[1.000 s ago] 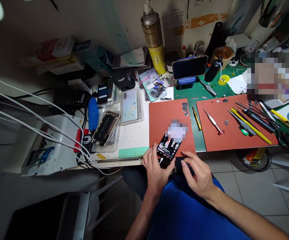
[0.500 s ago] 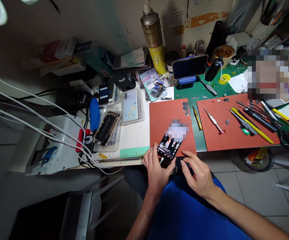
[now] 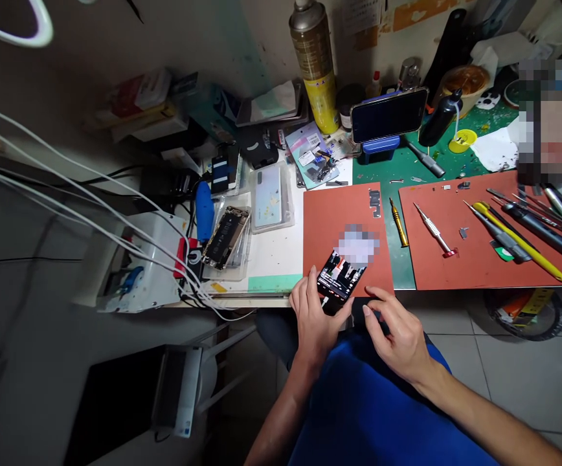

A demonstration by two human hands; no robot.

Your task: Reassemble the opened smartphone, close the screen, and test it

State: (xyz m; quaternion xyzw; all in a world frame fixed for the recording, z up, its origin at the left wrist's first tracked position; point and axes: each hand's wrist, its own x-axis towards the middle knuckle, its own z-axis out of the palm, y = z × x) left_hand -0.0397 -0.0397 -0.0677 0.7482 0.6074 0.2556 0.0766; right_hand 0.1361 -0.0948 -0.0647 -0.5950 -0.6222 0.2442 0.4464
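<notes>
A lit smartphone [image 3: 342,277] lies tilted on the left orange-brown mat [image 3: 324,206], its screen showing a picture that is partly blurred out. My left hand [image 3: 314,323] grips the phone's lower end, fingers along the left edge and thumb at the lower right corner. A white cable plug [image 3: 325,301] shows at the phone's bottom edge, below the screen. Just right of the phone, my right hand [image 3: 400,333] hovers near the mat's front edge. Its thumb and index finger are apart, with nothing between them, and the other fingers are bent.
A gold screwdriver [image 3: 399,223] lies between the mats. The right mat [image 3: 427,265] bears a silver screwdriver [image 3: 435,230], tweezers and pens. An opened phone [image 3: 226,238] and white cables [image 3: 130,213] are at left. Behind stand a propped phone [image 3: 388,116] and a spray can [image 3: 316,71].
The camera has turned a little left, so the bench appears shifted right and more of the laptop at lower left shows. Both hands and the phone keep nearly the same pose.
</notes>
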